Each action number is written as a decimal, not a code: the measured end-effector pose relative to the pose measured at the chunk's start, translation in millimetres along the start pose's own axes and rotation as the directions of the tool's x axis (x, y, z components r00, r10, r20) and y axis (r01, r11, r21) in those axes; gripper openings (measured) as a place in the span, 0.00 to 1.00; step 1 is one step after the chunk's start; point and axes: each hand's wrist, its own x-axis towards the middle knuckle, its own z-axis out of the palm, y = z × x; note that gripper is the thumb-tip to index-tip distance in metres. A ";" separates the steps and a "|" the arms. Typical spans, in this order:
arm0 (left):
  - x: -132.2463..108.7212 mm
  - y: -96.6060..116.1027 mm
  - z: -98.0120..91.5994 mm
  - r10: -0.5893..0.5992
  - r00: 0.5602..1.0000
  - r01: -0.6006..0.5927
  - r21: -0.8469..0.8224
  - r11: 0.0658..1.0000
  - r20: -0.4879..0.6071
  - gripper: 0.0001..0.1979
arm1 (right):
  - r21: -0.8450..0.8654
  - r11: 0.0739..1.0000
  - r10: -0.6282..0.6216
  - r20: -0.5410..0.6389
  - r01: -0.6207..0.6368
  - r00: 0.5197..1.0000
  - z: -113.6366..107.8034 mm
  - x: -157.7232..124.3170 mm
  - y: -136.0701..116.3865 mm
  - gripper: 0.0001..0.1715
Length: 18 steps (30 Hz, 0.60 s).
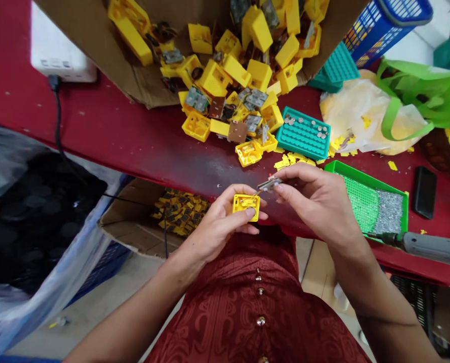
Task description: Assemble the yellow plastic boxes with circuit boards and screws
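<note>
My left hand (228, 214) is closed around a small square yellow plastic housing (241, 201), its hollow side facing up and the thumb at its rim. Between the thumb and fingers of my right hand (311, 196) is a small grey circuit board (269, 184), tilted just above and right of the housing. Thin wires run from the board down to the housing. Beyond my hands, a heap of similar yellow housings (249, 154) with boards and wires spills out of a cardboard box (107, 65).
Right of my hands lies a green tray (405, 201) of small metal screws, with an electric screwdriver (432, 247) by its near edge. A teal tray (304, 133) holds several round metal pieces. A phone (424, 192) lies far right. Below the table edge, a carton (134, 227) holds yellow-black parts.
</note>
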 end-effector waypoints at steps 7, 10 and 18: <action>4.3 7.5 0.3 -0.026 1.000 0.026 -0.079 0.997 0.001 0.16 | -0.229 0.944 -0.247 -0.006 0.239 0.969 4.9 2.9 -16.8 0.05; 5.7 6.6 1.3 -0.038 0.999 0.037 -0.107 0.994 -0.013 0.12 | -0.280 0.935 -0.245 -0.072 0.216 0.967 12.6 1.9 -20.1 0.05; 4.3 12.0 -0.2 -0.104 0.994 0.103 -0.371 0.923 0.017 0.13 | -0.313 0.822 -0.488 0.043 0.475 0.872 36.5 -20.6 -19.6 0.10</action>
